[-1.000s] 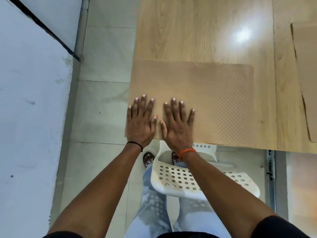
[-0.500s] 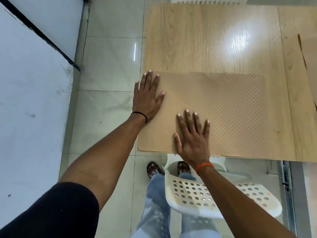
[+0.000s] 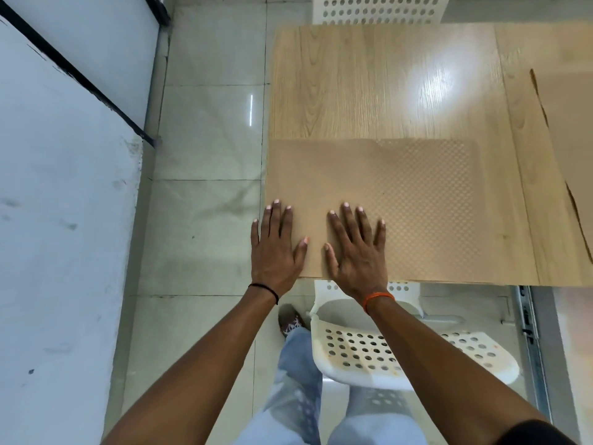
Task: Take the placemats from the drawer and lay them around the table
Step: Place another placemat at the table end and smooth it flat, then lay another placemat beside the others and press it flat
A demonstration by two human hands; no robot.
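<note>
Placemat (image 3: 401, 203) on table (image 3: 369, 85) corner; chair (image 3: 401, 354) before.

Both forearms are bare. The left hand (image 3: 276, 248) has a thin black cord (image 3: 263, 288) round its wrist; the right hand (image 3: 356, 255) wears an orange band (image 3: 378, 299). A dark sleeve edge (image 3: 532, 433) shows at 5 o'clock. Pale blue patterned trousers (image 3: 298, 396) cover the legs, above a patterned sandal (image 3: 290, 320).

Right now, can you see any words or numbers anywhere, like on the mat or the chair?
No, there are none to read.
Mat: only a checked pattern, no words.
Table: plain wood grain.
Chair: just holes and stains.
Second mat at the right edge: plain.
Left hand and right hand lie flat on the mat; the wristbands carry no writing.
</note>
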